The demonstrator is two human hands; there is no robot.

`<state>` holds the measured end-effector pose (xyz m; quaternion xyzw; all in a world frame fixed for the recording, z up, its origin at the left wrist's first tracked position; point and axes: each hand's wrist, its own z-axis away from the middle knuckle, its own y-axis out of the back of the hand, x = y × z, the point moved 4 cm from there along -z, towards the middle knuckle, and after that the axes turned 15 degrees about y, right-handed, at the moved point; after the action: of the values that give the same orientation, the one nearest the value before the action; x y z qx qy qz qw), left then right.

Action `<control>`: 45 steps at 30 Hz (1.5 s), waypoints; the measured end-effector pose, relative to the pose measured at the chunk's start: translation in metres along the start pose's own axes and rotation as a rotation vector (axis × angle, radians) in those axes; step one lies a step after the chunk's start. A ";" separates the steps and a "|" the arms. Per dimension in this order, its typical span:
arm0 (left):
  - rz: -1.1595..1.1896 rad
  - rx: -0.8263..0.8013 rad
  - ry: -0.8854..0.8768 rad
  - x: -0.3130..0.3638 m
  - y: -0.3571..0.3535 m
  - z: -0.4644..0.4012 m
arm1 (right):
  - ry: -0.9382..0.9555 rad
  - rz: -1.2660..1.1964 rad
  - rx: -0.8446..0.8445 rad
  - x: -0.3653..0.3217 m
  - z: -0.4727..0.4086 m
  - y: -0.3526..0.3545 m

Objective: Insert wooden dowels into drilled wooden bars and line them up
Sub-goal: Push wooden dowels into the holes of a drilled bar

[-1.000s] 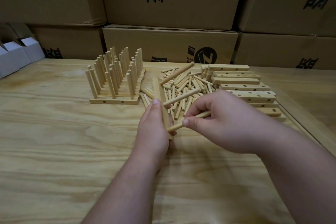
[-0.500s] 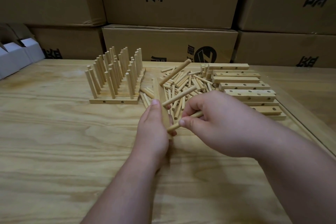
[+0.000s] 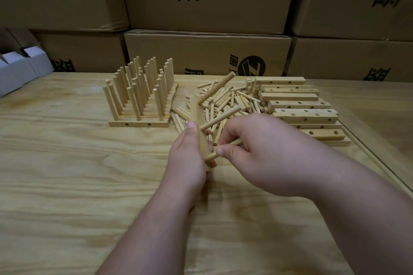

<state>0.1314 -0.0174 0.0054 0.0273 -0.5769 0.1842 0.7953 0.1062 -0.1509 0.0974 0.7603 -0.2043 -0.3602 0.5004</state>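
My left hand (image 3: 190, 158) grips a drilled wooden bar (image 3: 197, 116) that lies on its side, pointing away from me. Two dowels stick out of the bar to the right, the far one (image 3: 216, 90) and the middle one (image 3: 221, 118). My right hand (image 3: 252, 152) pinches a third dowel (image 3: 211, 156), its tip at the bar's near end. Finished bars with upright dowels (image 3: 139, 94) stand lined up at the left. A loose dowel pile (image 3: 225, 102) lies behind my hands. Empty drilled bars (image 3: 297, 105) are stacked at the right.
The plywood table (image 3: 67, 174) runs to an edge at the right. Stacked cardboard boxes (image 3: 207, 51) wall off the back. White cartons (image 3: 15, 69) sit at the far left.
My right hand has drawn the third dowel in toward the bar's near end, so less of it shows. The left hand holds the bar in nearly the same place.
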 end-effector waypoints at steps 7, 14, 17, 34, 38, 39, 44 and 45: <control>0.106 -0.150 0.014 -0.001 -0.002 -0.004 | -0.021 -0.073 -0.034 0.007 -0.001 0.000; 0.168 -0.064 -0.010 0.000 0.001 -0.002 | -0.025 -0.062 -0.016 0.003 -0.002 -0.007; 0.175 -0.058 -0.002 0.000 0.001 -0.002 | -0.016 -0.031 -0.018 0.000 -0.002 -0.007; 0.226 -0.215 0.099 0.002 -0.002 -0.002 | -0.053 -0.102 -0.013 -0.003 0.008 0.022; 0.307 -0.284 0.158 0.003 -0.002 -0.004 | -0.036 -0.199 0.267 0.006 0.014 0.054; 0.288 -0.289 0.157 0.003 -0.002 -0.003 | -0.016 -0.195 0.300 0.009 0.013 0.055; 0.153 -0.295 0.137 0.003 -0.006 0.001 | 0.037 -0.194 0.261 0.015 0.009 0.044; 0.138 -0.301 0.133 0.004 -0.007 0.002 | 0.051 -0.194 0.271 0.014 0.009 0.043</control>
<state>0.1329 -0.0229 0.0110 -0.1437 -0.5444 0.1514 0.8125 0.1113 -0.1839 0.1298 0.8458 -0.1638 -0.3568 0.3612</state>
